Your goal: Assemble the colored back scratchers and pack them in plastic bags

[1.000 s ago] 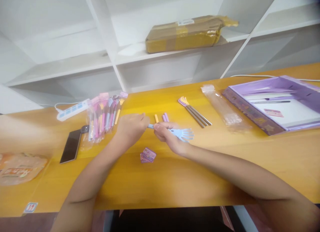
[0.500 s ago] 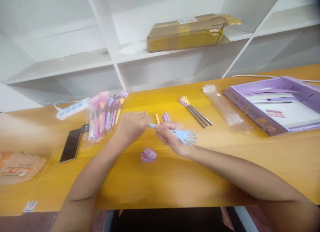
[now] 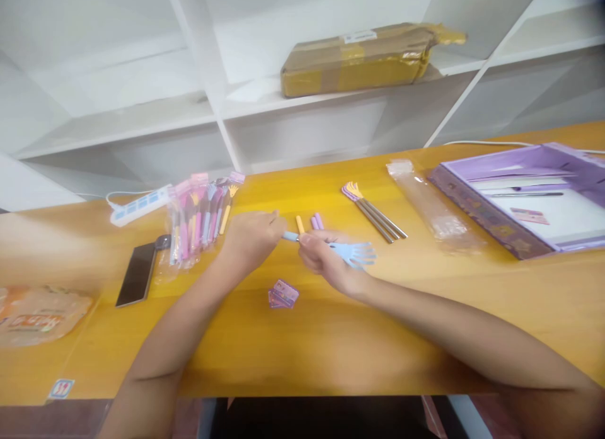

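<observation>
My left hand [image 3: 253, 240] is closed round the blue handle [image 3: 290, 236], whose end shows beyond the fingers. My right hand [image 3: 326, 259] grips the shaft of a blue hand-shaped scratcher [image 3: 357, 253], its spread fingers pointing right. The handle and the shaft meet in line between my hands. Just behind my right hand lie a yellow handle [image 3: 300, 224] and purple handles [image 3: 317, 221]. Small printed cards [image 3: 284, 294] rest on the table in front. Farther back on the right, several metal rods with yellow and purple hand-shaped heads [image 3: 378, 217] lie side by side.
Bagged colourful scratchers [image 3: 201, 215], a power strip [image 3: 140, 206] and a phone [image 3: 136, 275] lie left. An orange package [image 3: 42, 316] is at the far left. Right are clear bags [image 3: 425, 199] and a purple box [image 3: 496, 222]. A taped carton [image 3: 359, 61] stands on the shelf.
A little more metal shows between the blue handle and my right hand, which has shifted slightly right. The whole view has also shifted a little.
</observation>
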`<move>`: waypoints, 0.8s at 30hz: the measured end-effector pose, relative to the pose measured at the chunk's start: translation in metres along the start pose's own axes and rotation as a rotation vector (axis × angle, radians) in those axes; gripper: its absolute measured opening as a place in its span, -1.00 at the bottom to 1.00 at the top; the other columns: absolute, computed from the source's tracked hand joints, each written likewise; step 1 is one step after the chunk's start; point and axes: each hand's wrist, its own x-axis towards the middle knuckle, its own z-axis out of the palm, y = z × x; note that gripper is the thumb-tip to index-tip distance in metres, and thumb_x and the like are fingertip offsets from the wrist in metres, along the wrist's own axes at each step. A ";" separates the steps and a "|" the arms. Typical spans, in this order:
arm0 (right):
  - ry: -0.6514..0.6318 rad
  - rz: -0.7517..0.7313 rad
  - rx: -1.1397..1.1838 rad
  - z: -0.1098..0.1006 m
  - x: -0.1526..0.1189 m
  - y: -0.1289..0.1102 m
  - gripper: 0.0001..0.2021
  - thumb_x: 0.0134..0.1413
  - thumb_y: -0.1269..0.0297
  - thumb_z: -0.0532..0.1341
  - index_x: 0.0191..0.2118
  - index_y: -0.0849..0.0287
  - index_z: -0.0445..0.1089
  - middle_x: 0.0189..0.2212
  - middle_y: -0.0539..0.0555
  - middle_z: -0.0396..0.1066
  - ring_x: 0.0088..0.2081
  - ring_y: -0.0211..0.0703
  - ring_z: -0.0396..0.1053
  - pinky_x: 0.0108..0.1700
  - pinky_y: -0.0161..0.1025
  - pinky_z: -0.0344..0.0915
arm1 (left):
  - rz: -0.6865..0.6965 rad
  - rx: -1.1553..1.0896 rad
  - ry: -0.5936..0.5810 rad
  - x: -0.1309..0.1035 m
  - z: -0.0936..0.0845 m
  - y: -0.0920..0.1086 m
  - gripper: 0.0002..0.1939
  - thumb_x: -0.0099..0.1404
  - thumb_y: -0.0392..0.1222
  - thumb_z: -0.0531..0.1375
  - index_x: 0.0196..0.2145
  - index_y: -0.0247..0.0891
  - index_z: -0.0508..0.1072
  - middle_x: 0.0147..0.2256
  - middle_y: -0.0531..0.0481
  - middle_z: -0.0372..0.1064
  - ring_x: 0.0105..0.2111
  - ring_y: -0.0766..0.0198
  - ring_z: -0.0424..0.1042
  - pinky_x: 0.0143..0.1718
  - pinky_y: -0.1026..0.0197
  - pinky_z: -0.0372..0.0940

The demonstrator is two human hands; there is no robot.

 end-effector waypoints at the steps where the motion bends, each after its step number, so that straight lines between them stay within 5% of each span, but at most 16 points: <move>1: 0.007 0.022 0.037 0.001 0.002 0.000 -0.38 0.40 -0.14 0.29 -0.54 0.11 0.06 -0.62 -0.12 -0.06 -0.59 -0.37 -0.14 -0.52 -0.27 -0.18 | -0.010 0.027 0.013 0.000 -0.002 0.001 -0.55 0.48 -0.48 0.08 -0.58 -0.25 0.32 -0.66 0.04 0.16 -0.62 0.28 0.10 -0.50 0.14 -0.21; 10: -0.096 0.297 0.344 0.012 0.011 -0.008 -0.21 0.19 -0.39 0.35 -0.52 0.07 -0.16 -0.59 -0.18 -0.27 -0.58 -0.40 -0.32 -0.55 -0.27 -0.37 | -0.033 0.055 -0.059 0.002 -0.018 0.028 -0.69 0.38 -0.54 0.09 -0.43 -0.21 0.37 -0.52 -0.03 0.29 -0.50 0.15 0.29 -0.47 0.07 -0.06; 15: 0.044 0.279 0.368 0.011 0.015 -0.001 -0.22 0.14 -0.27 0.43 -0.51 0.07 -0.17 -0.61 -0.19 -0.26 -0.57 -0.40 -0.32 -0.55 -0.28 -0.38 | -0.104 -0.052 -0.199 0.000 -0.008 0.041 -0.81 0.39 -0.49 0.13 -0.28 -0.25 0.42 -0.37 -0.11 0.42 -0.34 0.07 0.41 -0.37 0.08 0.12; 19: 0.086 0.259 0.407 0.013 0.013 0.007 -0.25 0.13 -0.13 0.46 -0.53 0.08 -0.16 -0.64 -0.20 -0.26 -0.60 -0.42 -0.32 -0.57 -0.29 -0.37 | -0.114 -0.119 -0.191 -0.006 0.009 0.037 -0.78 0.40 -0.43 0.18 -0.40 -0.22 0.42 -0.47 -0.07 0.42 -0.43 0.13 0.40 -0.46 0.11 -0.02; 24: -0.035 0.367 0.466 0.010 0.013 0.011 -0.24 0.14 -0.12 0.45 -0.54 0.08 -0.18 -0.65 -0.21 -0.26 -0.62 -0.43 -0.33 -0.59 -0.30 -0.36 | -0.126 -0.059 -0.095 -0.008 0.026 0.028 -0.63 0.47 -0.41 0.15 -0.52 -0.23 0.40 -0.62 -0.02 0.32 -0.58 0.21 0.28 -0.50 0.11 -0.18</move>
